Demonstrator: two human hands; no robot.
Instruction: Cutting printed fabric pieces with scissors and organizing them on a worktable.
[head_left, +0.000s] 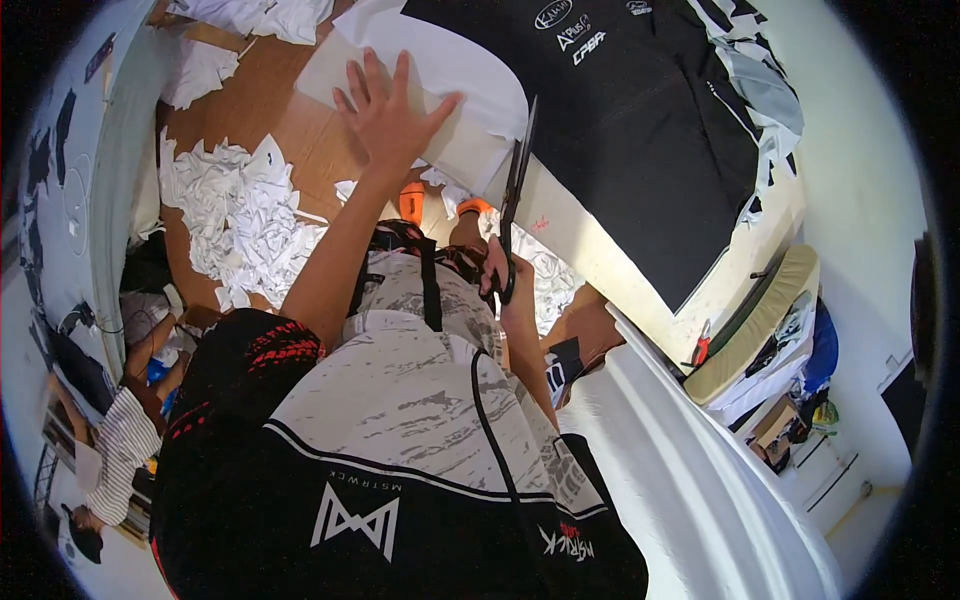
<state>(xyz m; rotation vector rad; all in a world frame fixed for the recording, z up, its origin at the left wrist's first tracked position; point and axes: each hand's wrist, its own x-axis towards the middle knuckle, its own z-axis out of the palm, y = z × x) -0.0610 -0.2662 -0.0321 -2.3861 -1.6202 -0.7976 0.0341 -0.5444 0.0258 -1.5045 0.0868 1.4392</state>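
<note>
My left hand (388, 112) lies with fingers spread on a white sheet (460, 65), beside a curved edge of black fabric (640, 150) with white printed marks. My right hand (500, 275) grips large dark scissors (518, 175) by the handles. Their long blades point away from me, with the tips near that curved edge. The fabric and sheet rest on a pale tabletop (590, 235); ragged light offcuts (755, 90) line the fabric’s right edge.
White scraps (230, 210) are heaped on the wooden floor (200, 120). Below right are a red-handled tool (700, 345), a padded board (775, 285) and a bright white draped sheet (700, 470). A person in a striped top (125, 450) is at lower left, near the left wall.
</note>
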